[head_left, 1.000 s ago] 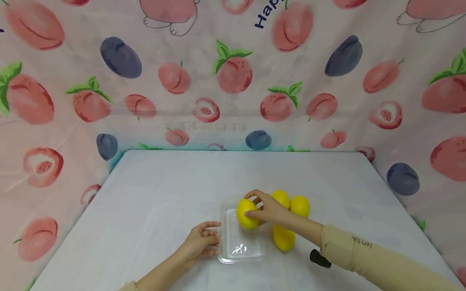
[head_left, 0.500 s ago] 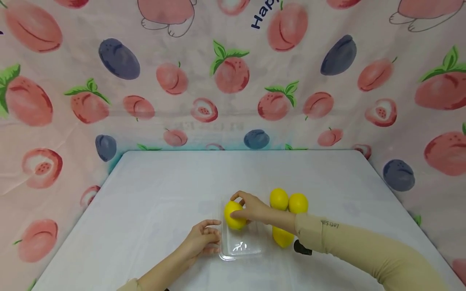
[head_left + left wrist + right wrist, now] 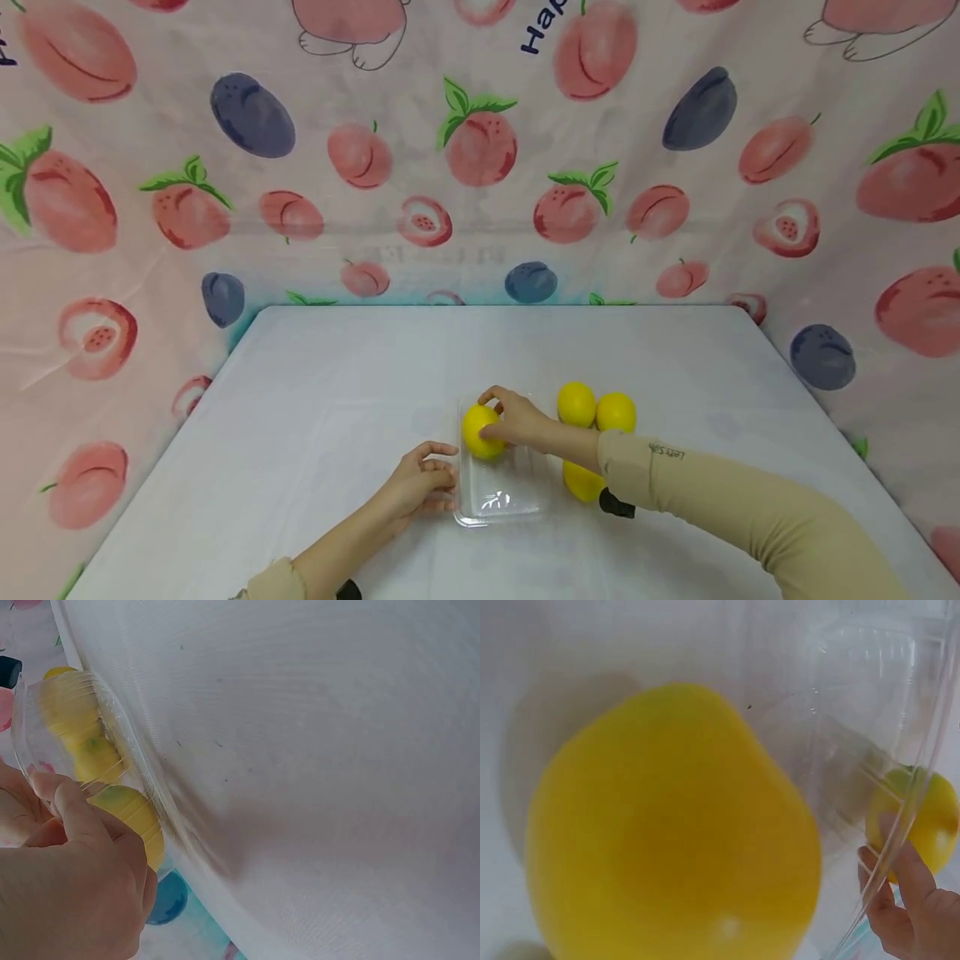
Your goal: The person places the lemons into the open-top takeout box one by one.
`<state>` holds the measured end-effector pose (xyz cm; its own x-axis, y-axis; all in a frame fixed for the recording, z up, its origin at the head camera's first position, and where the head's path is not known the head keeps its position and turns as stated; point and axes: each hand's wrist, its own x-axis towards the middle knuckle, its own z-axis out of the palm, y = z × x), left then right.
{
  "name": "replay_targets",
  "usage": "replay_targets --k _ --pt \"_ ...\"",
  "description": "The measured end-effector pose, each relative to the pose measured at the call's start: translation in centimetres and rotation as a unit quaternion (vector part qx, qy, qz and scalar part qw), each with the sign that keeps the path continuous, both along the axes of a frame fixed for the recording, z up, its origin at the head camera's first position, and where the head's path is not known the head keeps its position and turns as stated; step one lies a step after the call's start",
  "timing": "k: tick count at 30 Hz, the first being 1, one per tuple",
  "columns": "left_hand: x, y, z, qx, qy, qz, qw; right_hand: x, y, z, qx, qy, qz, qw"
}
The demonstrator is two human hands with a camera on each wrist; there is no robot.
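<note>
My right hand [image 3: 517,421] grips a yellow lemon [image 3: 480,433] inside the far left part of a clear plastic box [image 3: 498,500]. My left hand [image 3: 412,483] is at the box's left side, its relaxed fingers touching the rim. In the left wrist view the left hand [image 3: 82,855] lies against the clear wall, with yellow shapes showing through it. The right wrist view has the right hand [image 3: 915,907] with its lemon [image 3: 930,817] behind the box wall. Another lemon [image 3: 675,832], very close, fills much of that view.
Right of the box lie more lemons: two at the back [image 3: 576,405] and at least one nearer [image 3: 583,482], partly under the right forearm. A dark object [image 3: 617,503] shows beneath the right sleeve. A fruit-print cloth [image 3: 480,208] hangs behind the white table [image 3: 360,375].
The right hand has carried its lemon leftward to the box's left side and now stays about there. The left hand has kept its place at the rim.
</note>
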<state>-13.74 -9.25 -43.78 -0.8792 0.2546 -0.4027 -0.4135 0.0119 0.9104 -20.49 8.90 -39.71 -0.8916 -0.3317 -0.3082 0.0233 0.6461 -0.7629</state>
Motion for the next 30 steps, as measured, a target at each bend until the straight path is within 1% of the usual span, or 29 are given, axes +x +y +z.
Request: replay_targets --k 5,9,13,16,21,26,30 --pt "0.0 -0.2 -0.1 -0.005 -0.003 0.006 1.0000 -0.2 0.2 -0.2 0.001 0.017 0.008 1.000" --pt "-0.1 -0.2 -0.1 -0.004 -0.002 0.000 1.0000 -0.4 0.4 -0.1 0.002 0.036 0.013 0.999" --pt "-0.1 -0.1 -0.1 0.000 0.001 -0.004 1.0000 -0.6 0.9 0.0 0.005 0.044 0.016 0.999" --pt "-0.1 0.0 -0.1 0.000 0.002 -0.005 1.0000 -0.6 1.3 -0.2 0.007 0.050 0.023 0.998" --pt "-0.3 0.2 0.1 -0.002 0.001 -0.004 1.0000 -0.9 2.2 -0.3 0.010 0.076 0.044 0.996" --pt "-0.4 0.2 0.0 -0.001 0.000 -0.002 1.0000 -0.9 2.8 -0.3 0.006 0.074 0.056 0.996" --pt "-0.1 0.0 -0.1 -0.001 0.005 -0.005 1.0000 -0.9 2.9 -0.4 -0.014 0.073 0.064 0.995"
